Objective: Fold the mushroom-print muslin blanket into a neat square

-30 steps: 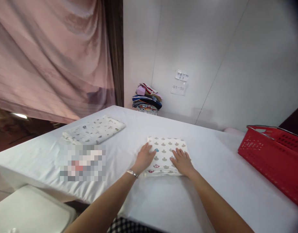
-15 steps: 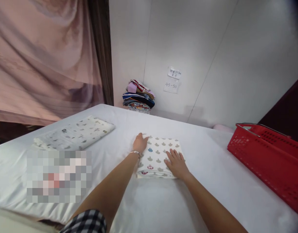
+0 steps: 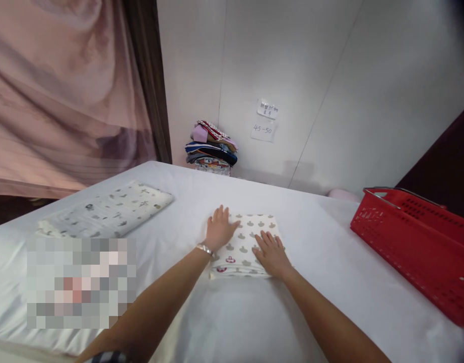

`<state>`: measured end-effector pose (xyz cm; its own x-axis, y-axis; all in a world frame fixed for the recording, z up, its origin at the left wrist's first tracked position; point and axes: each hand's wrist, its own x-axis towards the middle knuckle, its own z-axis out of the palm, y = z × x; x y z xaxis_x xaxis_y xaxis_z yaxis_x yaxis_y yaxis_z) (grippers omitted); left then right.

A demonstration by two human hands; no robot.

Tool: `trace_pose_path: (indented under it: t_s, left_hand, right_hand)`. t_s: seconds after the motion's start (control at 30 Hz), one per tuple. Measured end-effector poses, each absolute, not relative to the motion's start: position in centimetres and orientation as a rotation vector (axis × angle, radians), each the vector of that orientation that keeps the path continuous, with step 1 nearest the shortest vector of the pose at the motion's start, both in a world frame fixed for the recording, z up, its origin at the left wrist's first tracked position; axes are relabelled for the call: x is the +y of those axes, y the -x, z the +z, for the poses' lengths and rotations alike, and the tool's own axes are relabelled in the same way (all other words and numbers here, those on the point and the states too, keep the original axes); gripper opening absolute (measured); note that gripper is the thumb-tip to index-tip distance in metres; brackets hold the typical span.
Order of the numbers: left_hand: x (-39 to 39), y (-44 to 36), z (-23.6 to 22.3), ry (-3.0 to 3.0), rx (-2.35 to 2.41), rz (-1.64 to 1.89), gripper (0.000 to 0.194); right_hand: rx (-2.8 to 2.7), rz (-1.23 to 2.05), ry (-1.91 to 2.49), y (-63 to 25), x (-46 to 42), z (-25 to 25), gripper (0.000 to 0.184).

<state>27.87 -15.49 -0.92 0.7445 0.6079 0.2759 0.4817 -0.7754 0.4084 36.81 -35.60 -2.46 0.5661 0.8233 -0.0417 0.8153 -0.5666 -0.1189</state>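
White-covered table [image 3: 322, 242]: layout unchanged, only the view has shifted a little. Red basket [image 3: 409, 247] at right, well apart from the work, not moved. Second cloth [image 3: 118, 209] lies flat at left, also undisturbed. Folded cloth [image 3: 244, 240] is mid-table between the hands, same spot, same outline. Left hand [image 3: 220, 232] is the change: half a second ago fingers were bunched at the far-left corner, now spread wide, laid over the left edge, gripping nothing. Right hand [image 3: 272, 254] has stayed flat on the right side, fingers slightly apart, also gripping nothing. Outline unchanged, so probably pressing and smoothing rather than refolding.

Looks: white, rough rectangle, top mostly flat, stacked layers showing along the near edge. Printed in rows of grey-tan shapes, a couple outlined in red at near left. Blue one, visible earlier, now hidden, likely under the left hand.
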Motion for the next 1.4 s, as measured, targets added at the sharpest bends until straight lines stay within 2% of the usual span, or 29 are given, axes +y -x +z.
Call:
trace_pose_path:
  t_s: [0.1, 0.2, 0.33, 0.4, 0.53, 0.63, 0.83, 1.03, 1.2, 1.4]
  left_hand:
    - [-17.6, -26.6, -2.7, -2.796, 0.589, 0.583, 0.059]
    - [-18.3, -26.0, -3.9, -2.793, 0.586, 0.588, 0.058]
    - [-18.2, -26.1, -3.8, -2.8, 0.604, 0.56, 0.057]
    - [-18.2, -26.1, -3.6, -2.808, 0.606, 0.539, 0.058]
    - [-18.4, -26.1, -3.7, -2.836, 0.602, 0.517, 0.06]
    - [-18.5, -26.1, -3.9, -2.837, 0.618, 0.49, 0.06]
    - [-18.6, -26.1, -3.4, -2.81, 0.634, 0.422, 0.061]
    - [-18.6, -26.0, -3.3, -2.789, 0.625, 0.426, 0.062]
    - [-18.5, -25.8, -3.1, -2.761, 0.609, 0.417, 0.06]
    - [-18.0, -25.7, -2.0, -2.584, 0.607, 0.343, 0.058]
  right_hand:
    - [-1.389, 0.266, 2.709, -37.0, -35.4, -1.9, 0.06]
    - [-1.35, 0.388, 2.699, -37.9, -34.3, -0.5, 0.06]
    - [-1.349, 0.075, 2.633, -40.6, -31.8, 0.9, 0.059]
    - [-1.312, 0.009, 2.65, -42.2, -30.8, 0.4, 0.06]
    - [-1.167, 0.237, 2.733, -44.7, -30.1, -2.2, 0.065]
    - [-1.172, 0.262, 2.712, -45.4, -30.2, -3.6, 0.067]
    - [-1.152, 0.311, 2.644, -46.2, -30.2, -3.5, 0.066]
    - [-0.822, 0.377, 2.394, -46.2, -32.9, -2.2, 0.064]
    - [-0.534, 0.514, 2.25, -44.8, -37.2, -2.1, 0.073]
    - [-0.444, 0.576, 2.301, -43.0, -40.1, -1.7, 0.078]
